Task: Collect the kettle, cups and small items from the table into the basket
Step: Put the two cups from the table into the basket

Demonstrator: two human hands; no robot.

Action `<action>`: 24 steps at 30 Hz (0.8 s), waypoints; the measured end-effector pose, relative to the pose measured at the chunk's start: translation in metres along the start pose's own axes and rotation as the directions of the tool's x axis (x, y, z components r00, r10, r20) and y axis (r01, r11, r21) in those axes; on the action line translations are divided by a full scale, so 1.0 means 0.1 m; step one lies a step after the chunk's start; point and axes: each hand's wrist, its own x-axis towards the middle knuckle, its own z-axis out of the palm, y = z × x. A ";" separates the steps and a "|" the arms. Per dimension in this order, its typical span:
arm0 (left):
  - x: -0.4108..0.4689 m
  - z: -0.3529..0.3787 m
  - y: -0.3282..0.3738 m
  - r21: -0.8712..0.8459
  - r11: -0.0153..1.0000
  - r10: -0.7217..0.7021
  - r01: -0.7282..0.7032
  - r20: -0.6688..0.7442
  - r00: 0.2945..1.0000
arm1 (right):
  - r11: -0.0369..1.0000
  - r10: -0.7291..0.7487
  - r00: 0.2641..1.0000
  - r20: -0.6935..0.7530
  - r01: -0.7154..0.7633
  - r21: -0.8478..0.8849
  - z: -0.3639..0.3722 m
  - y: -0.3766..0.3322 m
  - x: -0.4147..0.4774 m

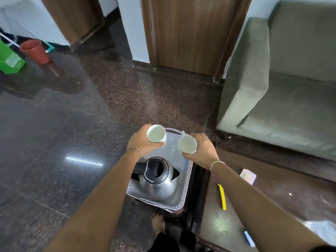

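Grey-green sofa (283, 73) filling the upper right of the frame, wooden door (183, 31) at top centre, terracotta bucket (35, 50) and green container (9, 60) at the far upper left on the glossy dark granite floor (54, 124). Dark wooden table (263, 206) in the lower right, still carrying a yellow strip-like item (222, 196), a pale pink card-like packet (248, 176) near its far edge and a small blue-and-white item (249, 238) near its lower edge; exact nature of these too blurred to tell. White perforated plastic basket (183, 190) just left of the table at lower centre, set on something dark that cannot be made out. Inside its near end, a stainless steel electric kettle (158, 182), upright, black lid ring and black handle, spout towards the right. Both forearms crossing the basket from below, partly hiding its far half. Left hand (140, 140) wrapped around a white cup (156, 133), right hand (203, 149) wrapped around a second white cup (187, 144), fingers curled about the sides, both cups upright, seemingly empty inside, held over the far end of the basket. Thin bracelet on each wrist. Bare foot (158, 222) on the floor at bottom centre.
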 end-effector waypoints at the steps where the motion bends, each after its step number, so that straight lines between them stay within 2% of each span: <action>1: 0.10 0.00 -0.08 0.035 0.999 0.000 -0.002 0.036 0.999 | 1.000 0.009 1.000 0.014 -0.009 -0.017 0.06 0.02 0.06; 4: 0.37 0.03 -0.34 0.158 0.986 0.024 -0.051 0.168 0.986 | 0.997 0.056 0.992 0.116 -0.049 -0.058 0.24 0.11 0.21; 7: 0.59 0.10 -0.56 0.306 0.943 0.030 -0.128 0.307 0.951 | 0.991 0.058 0.966 0.252 -0.025 -0.131 0.45 0.20 0.33; 11: 0.76 0.30 -0.76 0.432 0.873 0.027 -0.226 0.420 0.907 | 0.978 0.081 0.933 0.350 -0.007 -0.208 0.73 0.27 0.45; 16: 0.85 0.57 -0.92 0.483 0.802 0.051 -0.351 0.530 0.846 | 0.958 0.145 0.913 0.380 -0.035 -0.283 1.01 0.37 0.53; 24: 0.96 0.76 -1.05 0.497 0.761 0.089 -0.417 0.557 0.826 | 0.944 0.212 0.912 0.352 -0.097 -0.315 1.23 0.48 0.55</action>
